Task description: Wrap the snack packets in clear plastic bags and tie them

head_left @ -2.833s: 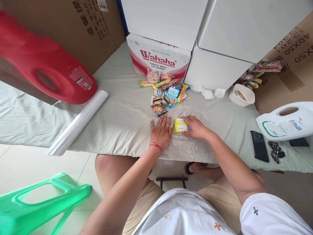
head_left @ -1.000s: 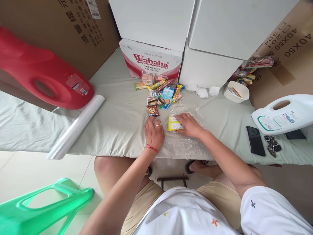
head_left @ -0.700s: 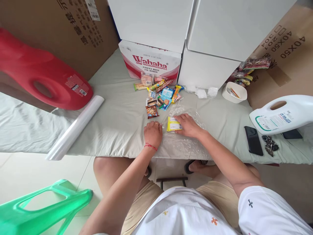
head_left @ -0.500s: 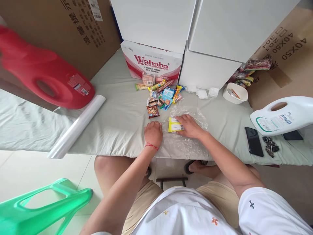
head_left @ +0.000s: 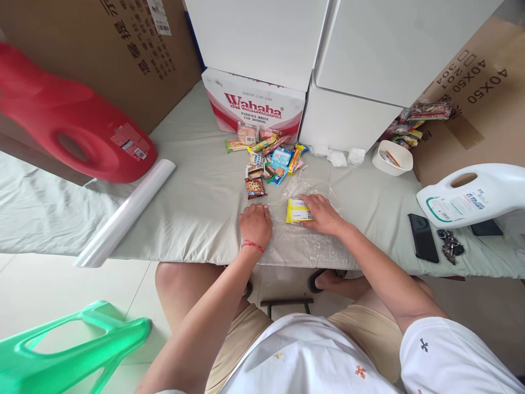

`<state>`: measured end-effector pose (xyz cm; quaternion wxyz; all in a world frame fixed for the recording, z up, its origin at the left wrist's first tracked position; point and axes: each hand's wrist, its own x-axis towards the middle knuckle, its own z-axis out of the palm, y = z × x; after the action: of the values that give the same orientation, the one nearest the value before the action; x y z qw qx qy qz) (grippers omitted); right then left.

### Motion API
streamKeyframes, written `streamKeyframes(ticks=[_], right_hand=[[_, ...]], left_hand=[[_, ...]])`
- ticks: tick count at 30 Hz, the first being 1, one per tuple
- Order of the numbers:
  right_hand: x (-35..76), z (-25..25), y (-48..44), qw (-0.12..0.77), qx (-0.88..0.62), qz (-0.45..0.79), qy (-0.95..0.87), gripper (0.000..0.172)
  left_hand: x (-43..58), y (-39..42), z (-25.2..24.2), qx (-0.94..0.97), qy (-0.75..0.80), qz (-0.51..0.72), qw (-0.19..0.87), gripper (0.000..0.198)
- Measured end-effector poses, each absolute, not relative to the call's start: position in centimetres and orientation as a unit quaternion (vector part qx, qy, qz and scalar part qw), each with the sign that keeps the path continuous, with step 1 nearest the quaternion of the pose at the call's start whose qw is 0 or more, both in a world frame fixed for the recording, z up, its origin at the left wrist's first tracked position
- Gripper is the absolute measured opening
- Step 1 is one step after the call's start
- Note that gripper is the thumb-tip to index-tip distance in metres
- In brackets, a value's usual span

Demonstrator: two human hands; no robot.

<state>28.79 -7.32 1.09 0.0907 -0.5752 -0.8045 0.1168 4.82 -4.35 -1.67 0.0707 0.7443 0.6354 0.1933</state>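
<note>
Thin, clear plastic film (head_left: 307, 246) spreads in shiny crinkles over a soft, pale grey-green cloth (head_left: 197, 208), which lies in shallow creases. On the film, near the front edge of the cloth, is a small, flat, roughly rectangular yellow-and-white packet (head_left: 298, 211) with a smooth, wrapper-like skin. Its long axis seems to run left to right across the person's front; the yellow end points left, and the other end is hidden under the right hand (head_left: 325, 215). That hand has its fingers over the far edge and its thumb at the near one, holding the packet between them. The upward face is mostly white, with small print too fine to read and a dark printed patch near the fingers, bordered in bright yellow. The left hand (head_left: 256, 225) rests beside the film, fingers curled and close together; whether they pinch the film I cannot tell.
</note>
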Motion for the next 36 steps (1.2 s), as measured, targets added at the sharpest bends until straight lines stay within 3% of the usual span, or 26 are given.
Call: streamKeyframes(ticks=[3, 8, 13, 15, 20, 25, 31, 36], right_hand=[[29.4, 1.2, -7.0, 0.139, -0.569, 0.132, -0.800, 0.091], [31.8, 2.1, -4.0, 0.245, -0.616, 0.084, -0.744, 0.060], [33.3, 1.6, 1.5, 0.185, -0.586, 0.107, -0.782, 0.084], [33.1, 1.3, 3.5, 0.179, -0.535, 0.137, -0.814, 0.082], [31.3, 1.8, 5.8, 0.212, -0.437, 0.245, -0.839, 0.026], [28.7, 4.2, 3.7, 0.199, -0.502, 0.203, -0.817, 0.029], [25.8, 5.7, -1.2, 0.170, -0.553, 0.111, -0.808, 0.035], [25.3, 4.6, -3.5, 0.214, -0.605, 0.119, -0.757, 0.042]], left_hand=[[4.7, -4.3, -1.8, 0.728, 0.643, 0.221, 0.088, 0.044], [4.3, -4.2, -2.5, 0.701, 0.617, 0.327, 0.145, 0.032], [3.6, -4.3, -3.2, 0.713, 0.553, 0.397, 0.168, 0.036], [3.3, -4.3, -3.4, 0.718, 0.540, 0.403, 0.174, 0.041], [3.1, -4.3, -3.3, 0.732, 0.518, 0.404, 0.179, 0.055], [3.8, -4.6, -2.3, 0.746, 0.550, 0.342, 0.155, 0.067], [4.1, -4.3, -1.8, 0.766, 0.571, 0.247, 0.161, 0.029], [4.0, -3.9, -2.2, 0.729, 0.595, 0.292, 0.169, 0.034]])
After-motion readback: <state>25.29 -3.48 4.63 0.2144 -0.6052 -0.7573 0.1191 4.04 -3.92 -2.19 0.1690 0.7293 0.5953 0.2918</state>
